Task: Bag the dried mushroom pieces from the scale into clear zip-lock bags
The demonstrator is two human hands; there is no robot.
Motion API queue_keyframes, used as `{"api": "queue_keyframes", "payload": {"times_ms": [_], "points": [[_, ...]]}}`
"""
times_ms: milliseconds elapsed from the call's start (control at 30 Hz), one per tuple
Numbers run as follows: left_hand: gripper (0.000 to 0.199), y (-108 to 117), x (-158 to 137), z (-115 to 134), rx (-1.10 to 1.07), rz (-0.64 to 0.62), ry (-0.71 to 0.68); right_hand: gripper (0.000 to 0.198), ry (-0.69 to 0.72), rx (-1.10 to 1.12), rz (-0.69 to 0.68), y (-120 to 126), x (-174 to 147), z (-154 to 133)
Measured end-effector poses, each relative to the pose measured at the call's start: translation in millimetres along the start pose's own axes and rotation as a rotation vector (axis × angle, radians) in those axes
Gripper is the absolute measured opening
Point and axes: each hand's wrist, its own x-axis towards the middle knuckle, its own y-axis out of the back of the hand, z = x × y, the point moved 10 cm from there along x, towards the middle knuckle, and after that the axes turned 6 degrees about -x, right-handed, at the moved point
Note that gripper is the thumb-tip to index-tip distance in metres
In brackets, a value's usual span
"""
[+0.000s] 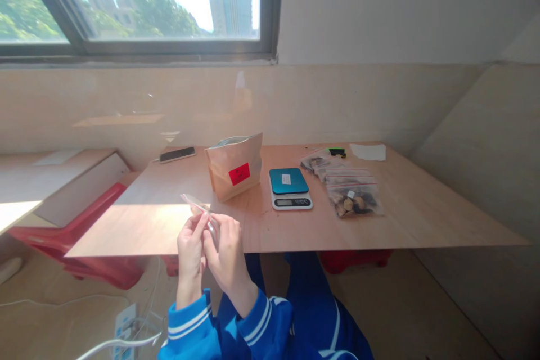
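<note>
Just above the table's front edge, my left hand (190, 244) pinches the edge of a clear plastic zip bag (194, 202). My right hand (228, 246) is curled round the same bag from the other side. Most of the bag is hidden by my fingers, and its contents cannot be made out. Beyond my hands a brown paper pouch (221, 171) with a red label stands upright, its top open. To the right of the pouch lies a digital kitchen scale (291, 203) with a blue plate, a small white label on it.
Several filled zip bags (354, 199) overlap at the right of the table (413, 214). Behind them are a black and green object (336, 152) and white paper (368, 152). A phone (177, 154) lies back left. Red stools (90, 230) and a power strip (125, 329) are below.
</note>
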Motion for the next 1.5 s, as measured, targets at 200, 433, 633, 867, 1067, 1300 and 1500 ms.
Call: {"api": "queue_keyframes", "payload": {"times_ms": [200,433,633,867,1067,1300,1500], "points": [[0.032,-3.6,0.9,-3.0,0.005,-0.039,-0.029,0.02,-0.027,0.082,-0.105,-0.9,15.6,19.1],[0.03,-31.0,-4.7,1.6,0.145,-0.195,-0.107,0.016,-0.165,0.211,-0.227,17.3,27.6,41.4],[0.033,-57.2,-16.6,6.2,0.223,-0.314,-0.198,0.017,-0.172,0.256,-0.291,34.0,40.3,51.9],[0.03,-55.8,-16.3,9.9,0.323,-0.293,-0.231,0.013,-0.174,0.147,-0.22,43.8,52.5,48.7],[0.025,-46.3,-15.6,20.6,0.288,-0.231,-0.238,0.012,-0.125,0.01,-0.083,52.4,63.0,40.8],[0.026,-24.6,-10.9,29.0,0.224,-0.209,-0.218,0.018,-0.153,0.144,0.207,105.5,92.7,51.3],[0.041,-22.5,-4.6,7.0,-0.088,-0.174,-0.067,0.02,-0.149,0.27,0.143,98.9,96.8,24.6]]}}
